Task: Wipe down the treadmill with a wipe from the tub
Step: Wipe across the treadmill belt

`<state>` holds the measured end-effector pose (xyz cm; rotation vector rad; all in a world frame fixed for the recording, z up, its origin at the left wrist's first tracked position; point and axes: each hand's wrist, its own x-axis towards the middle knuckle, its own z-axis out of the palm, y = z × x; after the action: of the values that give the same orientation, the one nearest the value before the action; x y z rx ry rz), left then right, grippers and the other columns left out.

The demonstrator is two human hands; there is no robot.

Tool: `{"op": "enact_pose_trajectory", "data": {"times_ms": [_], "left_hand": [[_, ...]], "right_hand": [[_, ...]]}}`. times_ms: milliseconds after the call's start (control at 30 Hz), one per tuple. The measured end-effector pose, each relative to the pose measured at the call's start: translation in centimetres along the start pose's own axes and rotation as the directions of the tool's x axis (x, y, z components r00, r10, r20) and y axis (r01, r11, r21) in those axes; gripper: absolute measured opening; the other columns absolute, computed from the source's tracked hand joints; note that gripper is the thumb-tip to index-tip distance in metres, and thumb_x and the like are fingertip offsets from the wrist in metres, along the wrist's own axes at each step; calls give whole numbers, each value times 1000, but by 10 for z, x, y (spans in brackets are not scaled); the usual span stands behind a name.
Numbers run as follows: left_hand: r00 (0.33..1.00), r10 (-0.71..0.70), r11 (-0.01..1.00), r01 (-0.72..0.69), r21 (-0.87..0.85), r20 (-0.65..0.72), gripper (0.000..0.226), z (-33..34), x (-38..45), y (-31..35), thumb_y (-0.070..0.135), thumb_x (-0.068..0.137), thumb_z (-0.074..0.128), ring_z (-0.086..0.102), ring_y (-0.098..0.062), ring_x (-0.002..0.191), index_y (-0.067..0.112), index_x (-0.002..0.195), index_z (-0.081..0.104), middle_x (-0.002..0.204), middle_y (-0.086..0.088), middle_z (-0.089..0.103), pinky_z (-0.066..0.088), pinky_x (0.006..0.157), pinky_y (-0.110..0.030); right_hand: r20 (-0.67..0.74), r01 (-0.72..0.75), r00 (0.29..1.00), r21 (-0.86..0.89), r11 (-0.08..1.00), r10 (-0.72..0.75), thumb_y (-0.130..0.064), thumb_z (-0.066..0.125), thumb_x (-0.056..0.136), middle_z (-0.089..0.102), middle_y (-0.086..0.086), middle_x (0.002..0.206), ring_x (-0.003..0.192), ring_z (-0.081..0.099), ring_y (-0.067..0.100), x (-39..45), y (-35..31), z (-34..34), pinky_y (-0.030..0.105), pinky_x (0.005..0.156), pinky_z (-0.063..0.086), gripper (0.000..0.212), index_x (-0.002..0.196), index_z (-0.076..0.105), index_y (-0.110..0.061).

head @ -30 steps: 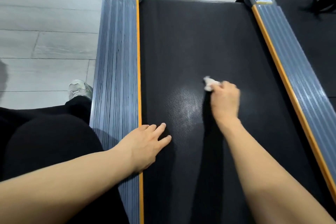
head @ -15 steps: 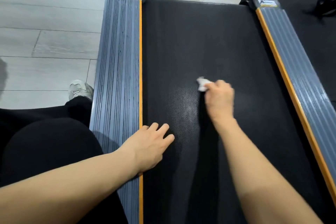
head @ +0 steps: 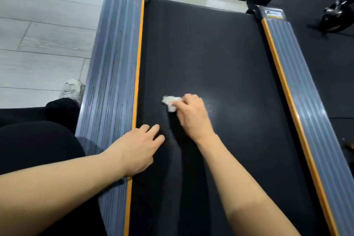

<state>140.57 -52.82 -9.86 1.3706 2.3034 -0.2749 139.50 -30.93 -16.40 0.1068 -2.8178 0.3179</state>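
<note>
Wiping the treadmill belt, wipe in my right hand.

My right hand (head: pixel 191 115) has its fingers curled round a crumpled white wipe (head: pixel 170 102), pressing it on the black treadmill belt (head: pixel 220 59), left of the belt's middle; a faint sheen shows on the belt just right of that hand. My left hand (head: pixel 138 148) lies flat, fingers straight and relaxed, holding nothing, across the orange strip onto the belt beside the left side rail (head: pixel 113 74). My shoe (head: pixel 71 90) stands on the pale floor (head: pixel 38 34).
</note>
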Motion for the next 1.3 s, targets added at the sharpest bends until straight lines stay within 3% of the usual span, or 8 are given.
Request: {"op": "enact_pose_trajectory", "data": {"times_ms": [67,167,267,367,567,733,933,1300], "left_hand": [[999,-7,999,5,-46,-48,57,-1,2,-3,32,99,42,45,-32,127,14,152,29,158,-18,25,46,104,-43],[998,-41,999,40,-15,-53,65,-11,11,-12,34,88,59,55,-38,119,13,148,44,155,-23,37,56,90,-48],[989,-56,998,53,-26,-137,74,-22,33,-16,42,92,59,42,-41,141,20,158,33,163,-20,29,48,105,-49],[980,46,999,-43,17,-196,72,-35,70,-15,49,101,40,18,-35,154,26,163,10,169,-13,11,25,122,-44],[918,268,963,-267,42,-294,73,-50,183,-5,55,98,36,26,-37,151,19,160,27,166,-17,24,24,123,-46],[906,421,905,-418,77,-31,99,-60,196,-17,71,88,30,-8,-36,156,17,162,-7,167,-19,-16,1,127,-48],[914,363,924,-378,59,183,106,-83,191,-18,71,92,47,-17,-28,156,27,158,-22,165,-7,-30,0,127,-44],[968,220,960,-236,149,119,127,-64,179,4,79,83,55,-20,-33,154,23,152,-35,161,-8,-38,0,126,-51]], "right_hand": [[-126,-285,956,-202,937,264,-8,59,75,54,11,76,68,54,34,-26,61,-16,40,60,41,11,77,69,-13],[-322,-709,697,-176,683,641,-8,57,81,58,17,84,73,56,40,-79,130,-42,41,62,39,14,85,70,-11],[-394,-799,574,-80,596,717,-2,59,87,57,13,92,80,53,38,-99,139,-40,39,71,33,20,96,71,-16],[-414,-802,562,-62,594,716,-3,57,88,56,9,93,82,52,32,-97,135,-34,35,75,31,26,101,71,-19],[-410,-786,564,0,618,717,-6,60,90,54,4,98,84,44,16,-104,143,-31,30,85,32,30,113,70,-21],[-413,-811,530,6,585,740,-4,64,85,57,3,101,85,50,20,-96,145,-35,27,85,30,38,113,64,-31],[-321,-859,488,-16,511,811,-9,61,88,59,6,105,84,52,28,-87,140,-41,40,76,40,27,112,69,-18],[-368,-823,528,2,568,765,-5,60,92,57,4,103,84,51,22,-95,140,-38,34,77,36,25,112,68,-18]]}}
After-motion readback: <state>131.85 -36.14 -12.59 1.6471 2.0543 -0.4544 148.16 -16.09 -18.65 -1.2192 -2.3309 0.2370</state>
